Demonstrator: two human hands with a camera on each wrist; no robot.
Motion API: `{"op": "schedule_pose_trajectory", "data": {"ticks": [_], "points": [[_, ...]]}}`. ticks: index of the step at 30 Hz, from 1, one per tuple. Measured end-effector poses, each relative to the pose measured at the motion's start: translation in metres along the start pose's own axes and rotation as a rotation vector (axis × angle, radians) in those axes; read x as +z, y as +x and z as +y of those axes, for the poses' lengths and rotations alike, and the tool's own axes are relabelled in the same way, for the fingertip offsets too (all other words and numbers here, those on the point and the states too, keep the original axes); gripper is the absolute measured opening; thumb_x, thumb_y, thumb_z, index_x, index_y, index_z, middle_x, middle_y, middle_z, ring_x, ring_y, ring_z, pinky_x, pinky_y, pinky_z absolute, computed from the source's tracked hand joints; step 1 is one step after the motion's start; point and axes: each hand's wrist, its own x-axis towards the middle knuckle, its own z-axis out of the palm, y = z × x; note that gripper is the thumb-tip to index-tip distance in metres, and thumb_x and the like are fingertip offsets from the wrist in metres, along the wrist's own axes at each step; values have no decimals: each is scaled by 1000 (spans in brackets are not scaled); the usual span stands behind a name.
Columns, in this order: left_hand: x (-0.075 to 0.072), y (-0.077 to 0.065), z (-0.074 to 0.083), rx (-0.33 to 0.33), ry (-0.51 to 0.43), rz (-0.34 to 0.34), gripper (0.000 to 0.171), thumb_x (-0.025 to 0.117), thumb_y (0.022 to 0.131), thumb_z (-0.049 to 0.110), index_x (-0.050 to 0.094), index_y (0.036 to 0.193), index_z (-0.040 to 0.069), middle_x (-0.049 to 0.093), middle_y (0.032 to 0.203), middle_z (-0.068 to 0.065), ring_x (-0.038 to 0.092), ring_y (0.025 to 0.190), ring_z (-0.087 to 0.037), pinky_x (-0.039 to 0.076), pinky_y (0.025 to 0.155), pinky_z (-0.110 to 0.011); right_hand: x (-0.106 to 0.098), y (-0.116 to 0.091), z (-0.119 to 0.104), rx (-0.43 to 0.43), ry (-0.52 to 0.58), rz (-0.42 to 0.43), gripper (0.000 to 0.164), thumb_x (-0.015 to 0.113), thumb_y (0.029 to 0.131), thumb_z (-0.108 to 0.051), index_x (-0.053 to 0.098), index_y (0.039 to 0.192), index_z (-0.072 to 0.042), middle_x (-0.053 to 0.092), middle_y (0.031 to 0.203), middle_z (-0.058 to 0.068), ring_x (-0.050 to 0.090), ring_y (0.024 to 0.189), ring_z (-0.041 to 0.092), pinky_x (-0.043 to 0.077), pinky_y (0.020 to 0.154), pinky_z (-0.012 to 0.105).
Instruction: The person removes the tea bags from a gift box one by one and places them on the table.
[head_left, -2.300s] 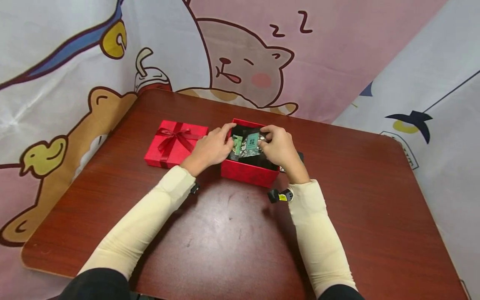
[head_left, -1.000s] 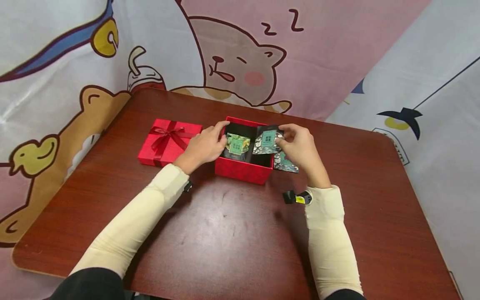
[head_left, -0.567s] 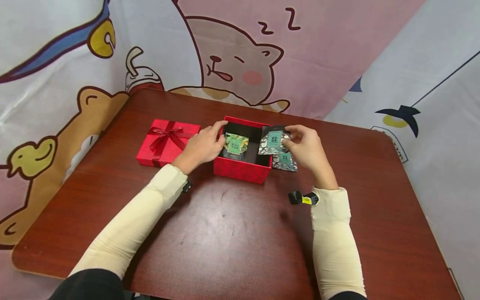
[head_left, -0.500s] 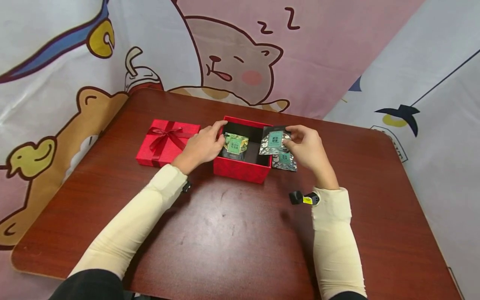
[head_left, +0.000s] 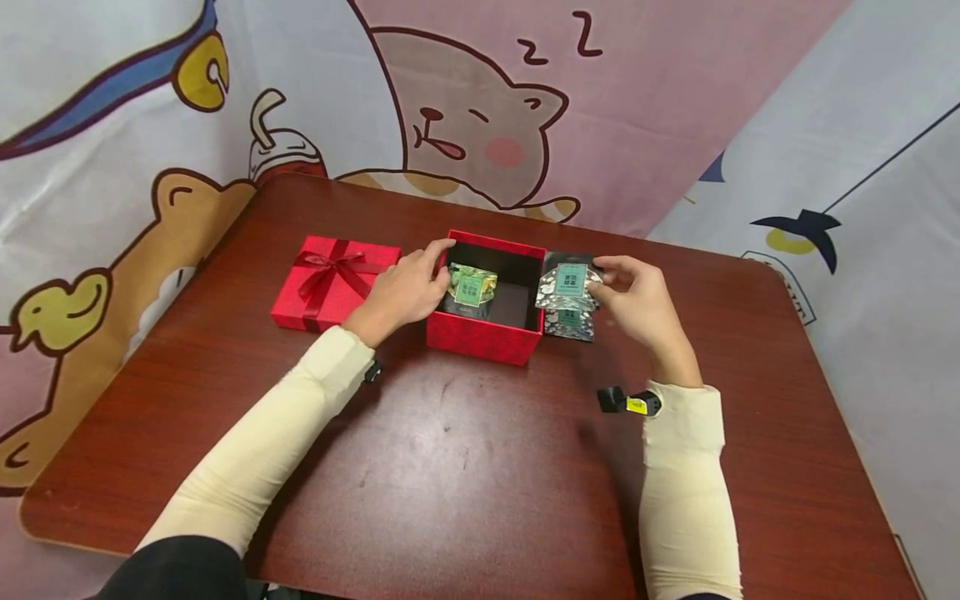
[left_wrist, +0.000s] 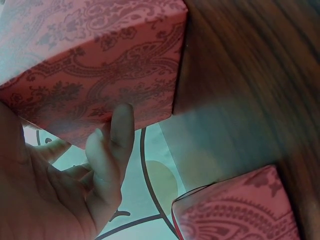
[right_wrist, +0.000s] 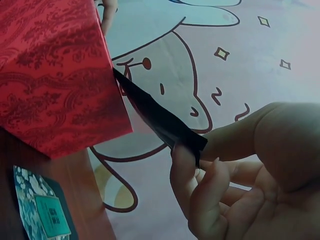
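Head view, box: the red box is standing on the brown table, its dark inside showing.
Head view, lid: the red lid is lying left of the box, carrying a dark red bow.
Head view, left hand: the left hand is gripping the box's left wall at the rim, index finger reaching toward the far corner.
Head view, right hand: the right hand is pinching the held packet by its right edge.
Head view, held packet: it is hanging outside the box, just beside the right wall, partly hiding the table packet.
Head view, table packet: it is lying on the table next to the box.
Head view, boxed packet: the green-labelled packet is resting inside the box, toward the left wall.
Head view, backdrop: a cartoon cloth is hanging behind the table.
Left wrist view, left hand: fingers are bending, one lying against the patterned outer wall.
Left wrist view, lid: one corner is showing, apart from the box.
Right wrist view, right hand: thumb and fingers are pinching the packet's dark end.
Right wrist view, held packet: it is showing nearly edge-on, pointing toward the box; contact cannot be told.
Right wrist view, table packet: it is lying low at left, teal label showing.
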Motion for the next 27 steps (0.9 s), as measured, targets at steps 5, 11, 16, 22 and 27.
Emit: {"op": "schedule_pose_trajectory", "data": {"ticks": [5,11,16,22,27], "points": [[0,0,1,0,2,1,56,47,99,32,33,153,26,57,128,-14,61,107,-34,52,78,-50,-5,-3,6,27,47,0,39,65,93,-6,59,131,2,52,95,8,58,68,9,50,49,25],[0,0,1,0,4,5,56,46,99,31,33,152,26,58,125,-13,61,103,-32,52,75,-47,-11,-6,13,61,89,-1,41,66,93,-8,58,133,0,53,99,8,57,72,4,49,49,26],[1,0,2,9,0,12,55,45,99,31,33,152,26,58,124,-13,62,102,-33,52,74,-49,-17,-9,23,69,72,5,42,65,94,-10,57,134,-2,55,102,8,57,72,3,49,49,27],[1,-1,1,3,12,4,55,45,99,32,33,153,27,58,128,-14,62,108,-35,52,78,-51,-23,-14,37,81,68,-2,43,64,95,-10,56,135,0,53,101,9,56,72,4,49,49,29],[0,-1,3,-5,11,-2,56,45,99,32,33,153,27,57,129,-14,60,110,-35,52,79,-51,-27,-15,44,90,69,-2,43,64,95,-10,56,136,0,55,104,10,56,74,4,50,49,30]]}}
